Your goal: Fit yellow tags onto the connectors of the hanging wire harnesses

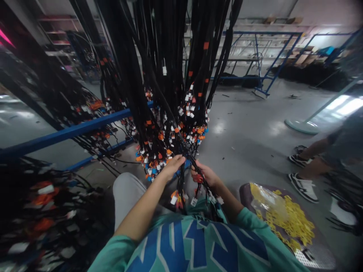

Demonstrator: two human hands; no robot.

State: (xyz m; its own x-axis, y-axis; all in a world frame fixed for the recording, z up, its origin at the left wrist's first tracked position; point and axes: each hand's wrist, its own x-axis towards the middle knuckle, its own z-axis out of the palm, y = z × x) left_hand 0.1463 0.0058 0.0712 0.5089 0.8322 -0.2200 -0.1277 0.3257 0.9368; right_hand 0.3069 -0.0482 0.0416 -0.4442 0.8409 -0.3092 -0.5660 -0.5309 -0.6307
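A black wire harness (185, 145) slants down from the hanging mass of cables toward my lap. My right hand (206, 174) is closed around its right branch, with a red piece (199, 178) showing by the fingers. My left hand (173, 167) is closed at the left branch, thumb on top; its fingertips are partly hidden. Below the hands, the branches end in loose wires with white tags (194, 202) and an orange-and-white connector cluster (176, 199). Close behind hang many more black harnesses (170, 49), their ends crowded with orange, white and blue connectors (159, 164).
A blue metal rail (68, 132) crosses on the left, above more harnesses (42, 211). At my right, yellow plastic parts (295, 215) and a clear bag (268, 202) lie on a dark seat-like surface. Another person's legs (314, 151) stand beyond. Blue frames (263, 81) are farther back.
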